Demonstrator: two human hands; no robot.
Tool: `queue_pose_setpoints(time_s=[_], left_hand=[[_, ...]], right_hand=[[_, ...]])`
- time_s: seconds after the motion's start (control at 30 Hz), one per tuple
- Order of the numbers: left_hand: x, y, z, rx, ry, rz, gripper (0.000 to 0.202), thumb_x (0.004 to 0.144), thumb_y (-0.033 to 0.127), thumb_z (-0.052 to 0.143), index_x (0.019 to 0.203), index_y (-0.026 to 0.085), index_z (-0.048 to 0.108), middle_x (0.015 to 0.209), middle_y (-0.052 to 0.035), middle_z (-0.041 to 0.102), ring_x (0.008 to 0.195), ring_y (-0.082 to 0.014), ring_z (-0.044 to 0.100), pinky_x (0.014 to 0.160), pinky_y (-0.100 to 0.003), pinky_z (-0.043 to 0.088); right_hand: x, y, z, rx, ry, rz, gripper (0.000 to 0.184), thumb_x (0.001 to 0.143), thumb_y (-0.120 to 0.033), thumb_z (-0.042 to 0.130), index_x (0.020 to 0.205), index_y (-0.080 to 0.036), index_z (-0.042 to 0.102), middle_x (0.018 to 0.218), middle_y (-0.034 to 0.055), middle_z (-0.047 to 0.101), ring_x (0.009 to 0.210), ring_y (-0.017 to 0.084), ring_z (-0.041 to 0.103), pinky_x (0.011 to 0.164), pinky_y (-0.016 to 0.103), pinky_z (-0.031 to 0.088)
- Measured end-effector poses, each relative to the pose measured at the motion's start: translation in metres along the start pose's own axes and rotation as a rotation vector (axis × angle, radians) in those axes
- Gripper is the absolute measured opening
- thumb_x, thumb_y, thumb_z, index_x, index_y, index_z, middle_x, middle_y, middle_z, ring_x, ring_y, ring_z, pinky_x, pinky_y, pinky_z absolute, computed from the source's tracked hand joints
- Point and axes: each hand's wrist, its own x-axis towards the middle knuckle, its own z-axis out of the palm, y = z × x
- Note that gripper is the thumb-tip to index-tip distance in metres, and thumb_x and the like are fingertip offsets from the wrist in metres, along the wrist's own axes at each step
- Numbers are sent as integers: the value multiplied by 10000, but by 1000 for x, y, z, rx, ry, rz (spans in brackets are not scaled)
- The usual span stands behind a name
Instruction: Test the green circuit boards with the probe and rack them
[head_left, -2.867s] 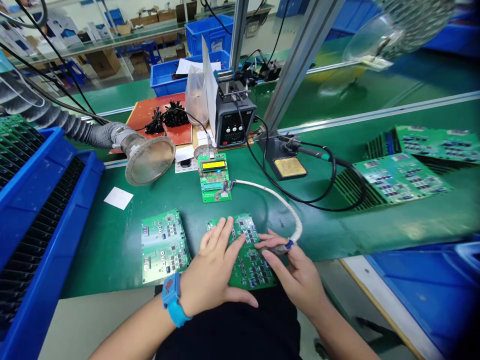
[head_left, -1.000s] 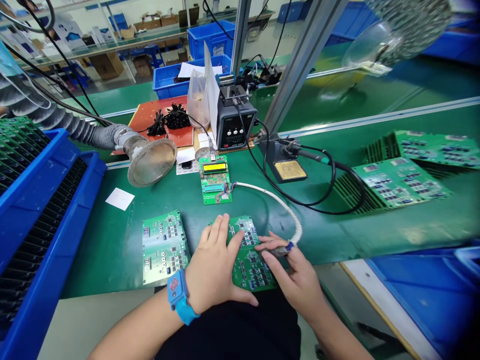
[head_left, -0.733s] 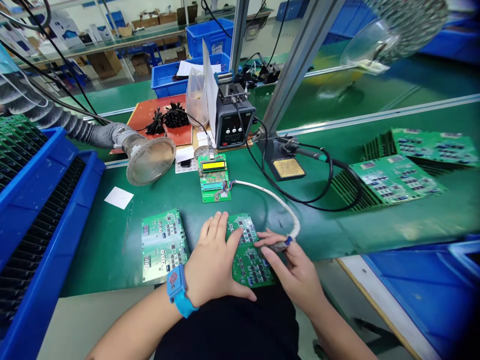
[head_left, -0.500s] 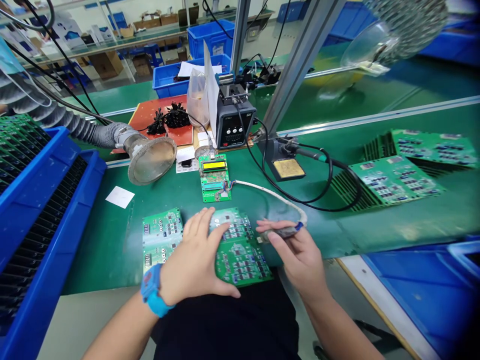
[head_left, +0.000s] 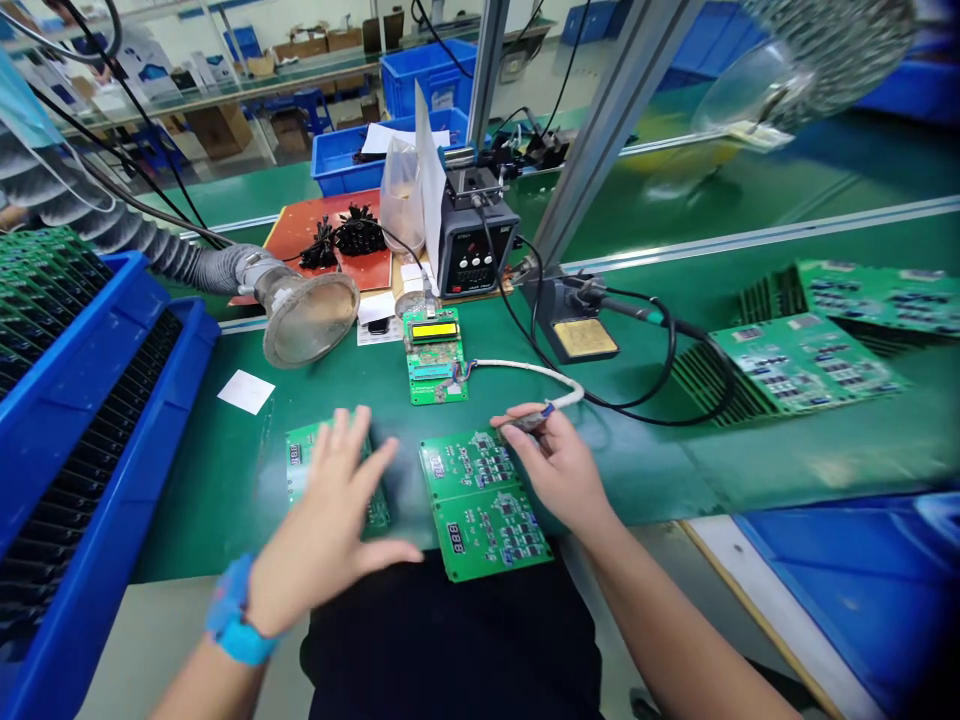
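Two green circuit boards lie side by side at the bench's front edge. My left hand (head_left: 326,515), fingers spread and blurred, hovers over the left circuit board (head_left: 300,462) and hides most of it. Whether it touches that board I cannot tell. In full view is the right circuit board (head_left: 480,500), with two digit displays at its left. My right hand (head_left: 559,465) pinches a grey cabled probe (head_left: 529,420), its tip by the board's upper right corner. A white sleeved cable (head_left: 525,367) joins the probe to a small green board with a yellow screen (head_left: 435,332).
Blue bins (head_left: 161,400) packed with boards stand at left, beside a fume hose funnel (head_left: 311,320). Behind are a soldering station (head_left: 476,250) and an iron stand (head_left: 574,320); its black cable loops rightward. Stacked boards (head_left: 802,360) stand at right. A white paper (head_left: 246,392) lies left.
My left hand has moved left, off the right circuit board and over the left one. My right hand has brought the probe left and up, to the right board's corner.
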Motion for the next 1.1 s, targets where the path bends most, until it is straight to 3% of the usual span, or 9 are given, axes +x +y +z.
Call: queue_pose_setpoints(time_s=[0.03,0.1,0.2,0.37,0.6,0.97,1.1], left_hand=[[7,18,6,-36,-6,42,818,799,593,651,1427,178,329,1566,-190,101,1424,-405,-1,1099,-648,180],[21,49,19,-121,-86,150,855,767,627,657,1413,151,361,1544,-193,205,1426,-383,64,1102,-608,252],[35,71,42,-137,-110,141,933,734,649,671,1401,71,366,1515,-245,241,1415,-394,112,1100,-597,284],[36,67,61,-118,-62,113,930,756,588,699,1422,71,308,1530,-239,202,1428,-358,79,1121,-587,254],[35,66,60,-154,-53,109,935,739,562,731,1405,64,303,1522,-242,226,1431,-346,95,1129,-579,252],[36,67,60,-194,-51,87,903,722,522,760,1366,72,316,1505,-261,256,1431,-340,109,1132,-589,237],[33,66,66,-225,-14,94,983,711,521,773,1402,78,231,1503,-269,252,1432,-346,104,1127,-603,230]], right_hand=[[0,0,0,-25,-8,-15,192,884,-372,554,998,-219,540,947,60,701,920,205,654,872,385,493],[1,-2,1,-72,-17,-46,175,887,-361,545,989,-219,545,939,60,702,908,205,657,861,378,496],[2,-6,0,-136,-29,-81,153,886,-348,535,971,-222,555,930,61,705,890,207,664,828,358,511],[5,-10,0,-207,-59,-105,143,870,-344,549,946,-224,564,897,56,709,851,209,675,790,338,525],[7,1,6,-204,15,-136,125,859,-348,572,887,-227,561,833,40,702,754,194,665,708,305,526],[4,-2,3,-155,-22,-122,134,874,-351,563,922,-227,561,876,46,710,818,203,678,760,323,529],[5,-2,3,-153,-19,-114,152,874,-369,560,929,-228,557,874,46,709,814,205,677,761,327,526]])
